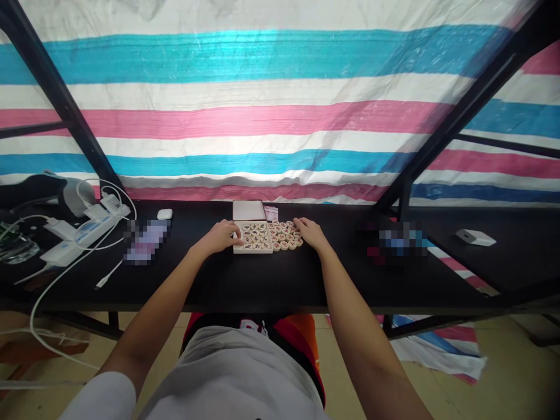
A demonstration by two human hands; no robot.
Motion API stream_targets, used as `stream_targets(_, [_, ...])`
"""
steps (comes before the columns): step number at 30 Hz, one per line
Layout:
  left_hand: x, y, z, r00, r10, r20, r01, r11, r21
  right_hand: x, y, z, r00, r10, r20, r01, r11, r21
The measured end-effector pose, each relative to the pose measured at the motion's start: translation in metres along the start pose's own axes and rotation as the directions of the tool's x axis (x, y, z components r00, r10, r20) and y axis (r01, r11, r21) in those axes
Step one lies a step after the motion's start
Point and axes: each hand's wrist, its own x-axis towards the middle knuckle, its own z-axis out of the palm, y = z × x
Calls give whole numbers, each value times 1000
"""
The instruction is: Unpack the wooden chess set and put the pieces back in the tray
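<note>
A white box (254, 251) on the black table holds rows of round Chinese chess pieces (255, 232) with black characters. My left hand (222, 236) is at the box's left side, its fingers curled over the edge and closed around a pale piece there. Right beside the box lies a group of Chinese chess pieces with red characters (285, 237), packed closely in rows. My right hand (310, 231) rests at their far right corner, fingers stretched out and touching the outer pieces. Its fingertips are partly hidden.
Behind the box lie its white lid (248, 210) and a printed paper (272, 213). To the left are a phone (146, 242), a white earphone case (165, 214), a power strip (83, 236) and cables. A white charger (476, 237) sits far right; metal frame bars flank the table.
</note>
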Motion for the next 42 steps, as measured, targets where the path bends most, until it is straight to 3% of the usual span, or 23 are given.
stream_targets(4, [-5,-8,-15,988,-141,-57,121,957,-264,0,0,0,1000,1,-6,-1,1000,11])
stream_targets(6, [-9,-18,-23,983,-181,23,179,933,-311,0,1,0,1000,4,-4,-4,1000,11])
stream_targets(10, [-15,-31,-32,940,-181,290,270,912,-308,1,3,2,1000,19,-2,-19,1000,7])
stream_targets(13, [-16,-32,-28,922,-201,331,285,930,-230,2,5,3,1000,25,-5,-25,1000,15])
stream_targets(22, [-13,-27,-19,910,-295,291,328,942,-73,2,6,3,1000,19,-9,-19,1000,1])
stream_targets(25, [-13,-22,-22,948,-281,147,290,956,-46,1,4,3,1000,27,-12,-26,1000,10])
stream_targets(28, [-11,-11,-19,982,-181,-51,180,984,-15,1,3,2,999,31,-9,-31,999,14])
stream_targets(31, [-4,3,-4,990,30,-137,-19,997,81,0,2,2,1000,27,-7,-27,1000,-3])
stream_targets(33, [3,10,8,985,110,-133,-87,983,162,0,2,2,1000,27,-3,-27,1000,-9])
stream_targets(37, [14,11,27,987,110,-116,-71,952,296,0,2,2,1000,31,0,-31,999,-10])
stream_targets(42, [16,1,29,988,121,-95,-81,935,346,1,2,2,1000,15,11,-15,1000,-12])
